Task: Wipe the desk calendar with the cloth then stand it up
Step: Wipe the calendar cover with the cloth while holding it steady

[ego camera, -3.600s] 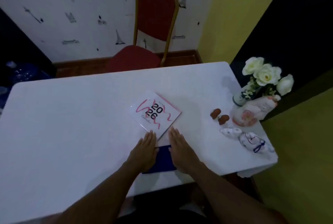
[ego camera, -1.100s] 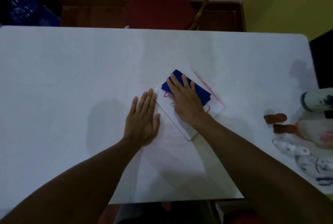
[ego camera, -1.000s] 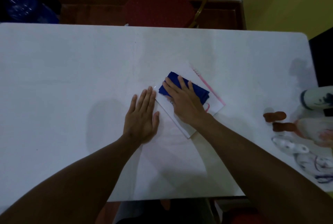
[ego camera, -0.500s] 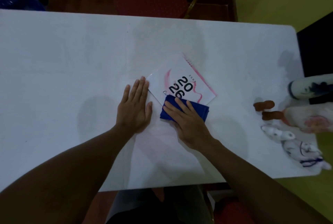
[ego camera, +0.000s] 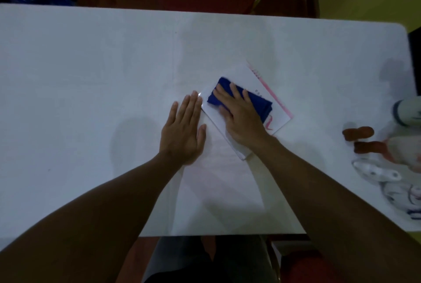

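The calendar (ego camera: 245, 109) lies flat near the middle of the white table (ego camera: 91, 77), turned at an angle, its pink edge toward 2 o'clock. A folded blue cloth (ego camera: 255, 102) rests on its cover. The right hand (ego camera: 239, 116) lies flat on the cloth, fingers spread and pointing to 11 o'clock, pressing rather than pinching. The left hand (ego camera: 184, 130) lies palm down on the table at the calendar's 9 o'clock side, fingers together, fingertips touching its edge. Small figurines (ego camera: 357, 134) sit at 3 o'clock.
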`<state>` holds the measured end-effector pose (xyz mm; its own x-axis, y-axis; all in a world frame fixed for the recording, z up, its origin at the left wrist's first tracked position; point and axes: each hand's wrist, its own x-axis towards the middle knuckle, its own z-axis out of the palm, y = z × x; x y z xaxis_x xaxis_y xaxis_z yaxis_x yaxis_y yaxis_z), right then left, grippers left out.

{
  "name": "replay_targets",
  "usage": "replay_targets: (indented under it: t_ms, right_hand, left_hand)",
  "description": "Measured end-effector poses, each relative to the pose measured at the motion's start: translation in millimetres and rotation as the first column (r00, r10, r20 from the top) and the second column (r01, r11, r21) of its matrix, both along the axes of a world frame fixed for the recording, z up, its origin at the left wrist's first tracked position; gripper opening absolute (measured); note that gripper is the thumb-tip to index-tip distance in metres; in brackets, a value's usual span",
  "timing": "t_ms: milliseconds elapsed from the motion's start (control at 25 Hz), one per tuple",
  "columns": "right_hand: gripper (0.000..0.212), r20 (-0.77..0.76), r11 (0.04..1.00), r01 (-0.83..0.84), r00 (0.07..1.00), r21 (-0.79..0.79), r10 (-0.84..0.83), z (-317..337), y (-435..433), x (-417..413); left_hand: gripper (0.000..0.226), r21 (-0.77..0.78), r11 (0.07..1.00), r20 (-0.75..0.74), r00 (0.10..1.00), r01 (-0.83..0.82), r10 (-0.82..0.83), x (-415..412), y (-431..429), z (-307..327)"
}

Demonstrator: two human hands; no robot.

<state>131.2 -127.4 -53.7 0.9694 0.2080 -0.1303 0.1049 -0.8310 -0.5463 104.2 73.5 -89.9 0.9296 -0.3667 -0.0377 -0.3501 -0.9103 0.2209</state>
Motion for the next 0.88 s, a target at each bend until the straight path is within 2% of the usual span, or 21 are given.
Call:
replay_targets:
  t_ms: [160, 320, 480, 600, 720, 880]
  right_hand:
    - [0.044, 0.02, 0.991, -0.126, 0.992, 0.044, 0.125, 9, -30, -67]
    - [0.046, 0.091, 0.975, -0.219, 0.971, -0.032, 0.221, 10, -70, -87]
    - [0.047, 0.048, 0.996, 0.022, 0.999, -0.084, -0.018, 2, -44, -21]
    - [0.048, 0.032, 0.994, 0.075, 0.997, -0.08, -0.073, -4, -4, 15]
    - [0.046, 0.044, 0.999, -0.019, 0.999, -0.038, 0.02, -2, 5, 3]
    - [0.046, 0.041, 0.977, -0.211, 0.976, -0.02, 0.212, 6, -26, -63]
  left_hand:
    - [0.071, 0.0, 1.0, 0.003, 1.0, -0.003, 0.003, 1, 1, -1]
    - [0.072, -0.003, 1.0, 0.024, 1.0, 0.002, -0.002, 1, 0, -3]
    - [0.071, -0.014, 1.0, 0.027, 1.0, 0.004, -0.003, 0, 1, -4]
    - [0.071, -0.004, 1.0, 0.017, 1.0, 0.001, -0.001, 0, 1, -4]
    - [0.07, 0.006, 1.0, 0.015, 1.0, 0.003, -0.003, 0, 1, -4]
    - [0.071, 0.006, 1.0, 0.017, 1.0, 0.002, -0.002, 0, 1, -4]
